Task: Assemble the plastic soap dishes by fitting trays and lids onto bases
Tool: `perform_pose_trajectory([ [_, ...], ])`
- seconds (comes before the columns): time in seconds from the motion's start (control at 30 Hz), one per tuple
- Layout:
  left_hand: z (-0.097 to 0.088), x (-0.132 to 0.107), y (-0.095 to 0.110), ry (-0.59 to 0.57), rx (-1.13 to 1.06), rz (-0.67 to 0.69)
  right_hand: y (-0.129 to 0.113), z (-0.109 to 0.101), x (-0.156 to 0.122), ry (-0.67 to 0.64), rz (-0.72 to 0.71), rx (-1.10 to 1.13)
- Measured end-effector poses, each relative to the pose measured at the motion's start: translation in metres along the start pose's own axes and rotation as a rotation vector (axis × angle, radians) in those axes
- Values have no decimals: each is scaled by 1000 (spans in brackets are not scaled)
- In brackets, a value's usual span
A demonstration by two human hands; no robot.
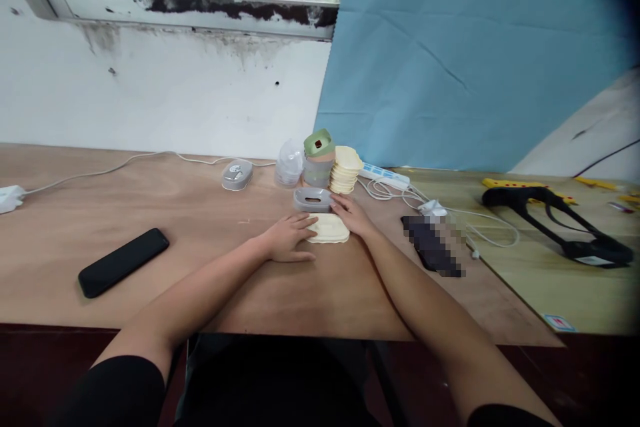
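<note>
My left hand [290, 239] lies flat with fingers apart, its fingertips on the left end of a cream oval plastic piece [331, 229]. Its thumb stretches along the table below that piece. My right hand [353, 215] has its fingers stretched out at the right end of a grey oval soap dish-like tray [303, 201] with a slot in its middle. The palm is beside the cream piece's right end. Behind the tray stand a stack of cream pieces [344, 175], a pile of grey trays [317, 173] topped by a tilted green tray [320, 144], and nested clear covers [289, 164].
A grey box with a clear lid [237, 175] stands left of the stacks. A black phone [124, 263] lies on the left. To the right are a power strip [386, 175] with white cables, a blurred-out dark object [434, 247] and a black head strap [560, 223].
</note>
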State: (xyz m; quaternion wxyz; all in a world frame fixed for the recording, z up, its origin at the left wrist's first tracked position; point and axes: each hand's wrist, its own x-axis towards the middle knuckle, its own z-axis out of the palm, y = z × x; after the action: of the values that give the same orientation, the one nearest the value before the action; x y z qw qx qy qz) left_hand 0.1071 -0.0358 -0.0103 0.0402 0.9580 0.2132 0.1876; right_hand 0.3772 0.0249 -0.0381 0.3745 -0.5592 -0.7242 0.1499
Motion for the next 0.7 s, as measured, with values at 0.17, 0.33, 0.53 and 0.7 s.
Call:
perform_pose_trajectory([
  [0.17, -12, -11, -22, 124, -3, -104, -10, -5, -5, -22, 0, -1],
  [0.33, -19, -23, -40, 58, -20, -163, -22, -4, -9, 56, 17, -69],
  [0.53, -18, -21, -40, 97, -56, -216, -28, -1, -13, 0, 36, -28],
  [0.7, -16, -21, -38, 125, -32, -253, -32, -4, -13, 75, 109, 28],
])
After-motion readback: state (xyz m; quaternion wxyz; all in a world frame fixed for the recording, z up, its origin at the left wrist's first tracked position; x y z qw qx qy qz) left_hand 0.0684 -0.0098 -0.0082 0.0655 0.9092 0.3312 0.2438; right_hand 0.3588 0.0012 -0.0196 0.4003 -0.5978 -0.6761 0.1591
